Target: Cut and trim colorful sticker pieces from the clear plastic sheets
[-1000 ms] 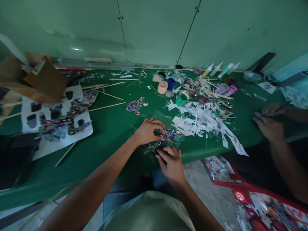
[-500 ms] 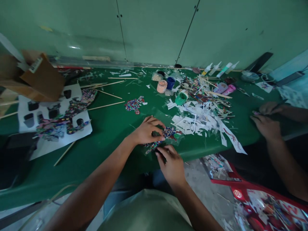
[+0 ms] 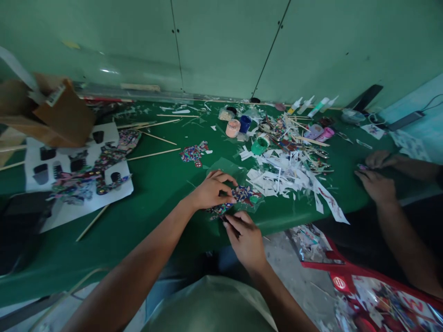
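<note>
Head view: the left hand (image 3: 212, 190) is resting on a multicoloured patterned piece (image 3: 245, 194) at the near edge of the green table (image 3: 155, 184), its thumb and forefinger touching it slightly apart; whether that grip is clamping it, this inspector cannot tell. The right hand (image 3: 247, 240) is pinching a small dark item (image 3: 223, 218), too small to identify, at the piece's near side. Clear film (image 3: 224, 164) is showing around the piece. As to progress, the piece is apparently being worked midway: both hands are engaging it, and it is not yet lying free. A second patterned piece (image 3: 194, 151) is lying farther off, untouched; whether it is finished is not showing. More patterned pieces (image 3: 78, 184) are covering part of a white sheet (image 3: 117, 196) at left, possibly remaining work. Paper scraps (image 3: 277, 177) are lying at right, suggesting considerable cutting already done.
</note>
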Demonstrator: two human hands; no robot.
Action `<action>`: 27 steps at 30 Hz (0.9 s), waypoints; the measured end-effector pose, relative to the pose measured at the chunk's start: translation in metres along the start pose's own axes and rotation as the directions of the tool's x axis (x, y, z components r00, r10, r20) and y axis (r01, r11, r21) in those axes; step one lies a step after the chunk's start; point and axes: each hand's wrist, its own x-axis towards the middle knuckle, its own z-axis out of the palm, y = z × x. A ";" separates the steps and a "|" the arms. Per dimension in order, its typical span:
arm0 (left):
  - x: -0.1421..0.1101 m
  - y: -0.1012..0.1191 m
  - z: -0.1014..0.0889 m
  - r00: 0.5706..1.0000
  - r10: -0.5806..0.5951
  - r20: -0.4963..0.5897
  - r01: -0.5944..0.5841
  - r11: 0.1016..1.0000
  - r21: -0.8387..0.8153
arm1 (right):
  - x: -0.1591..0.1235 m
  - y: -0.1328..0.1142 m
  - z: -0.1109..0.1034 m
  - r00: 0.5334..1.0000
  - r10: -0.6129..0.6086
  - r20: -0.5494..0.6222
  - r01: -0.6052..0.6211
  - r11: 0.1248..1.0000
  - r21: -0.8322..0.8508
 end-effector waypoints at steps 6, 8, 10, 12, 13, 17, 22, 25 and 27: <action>-0.001 -0.001 0.002 1.000 -0.003 -0.025 0.003 1.000 0.005 | -0.002 -0.003 0.003 1.000 -0.009 -0.019 0.009 1.000 -0.015; -0.001 -0.001 0.003 0.999 -0.010 -0.031 0.010 1.000 0.006 | -0.004 -0.006 0.006 0.999 -0.038 -0.005 0.038 0.999 -0.034; -0.001 -0.001 0.003 0.999 -0.016 -0.036 0.016 1.000 0.001 | -0.006 -0.010 0.009 0.998 -0.069 0.010 0.070 0.996 -0.056; 0.000 -0.002 0.002 0.999 -0.020 -0.036 0.020 1.000 -0.007 | -0.008 -0.013 0.011 0.997 -0.080 0.010 0.081 0.994 -0.076; 0.000 -0.002 0.002 0.999 -0.022 -0.035 0.022 1.000 -0.012 | -0.008 -0.014 0.012 0.997 -0.077 0.006 0.078 0.994 -0.083; 0.001 -0.001 0.001 0.998 -0.042 -0.054 0.038 0.997 -0.063 | -0.011 -0.015 0.012 0.989 -0.140 0.050 0.144 0.986 -0.085; 0.001 -0.003 0.001 0.940 -0.170 -0.296 0.033 0.907 -0.419 | -0.013 -0.014 0.008 0.985 -0.172 0.032 0.174 0.982 -0.079; 0.002 -0.009 0.001 0.753 -0.422 -0.504 -0.044 0.732 -0.680 | -0.009 -0.012 0.000 0.992 -0.128 0.014 0.129 0.990 -0.051; 0.002 -0.013 -0.001 0.615 -0.543 -0.572 -0.104 0.663 -0.741 | -0.002 -0.012 -0.007 0.998 -0.043 -0.050 0.043 0.999 0.014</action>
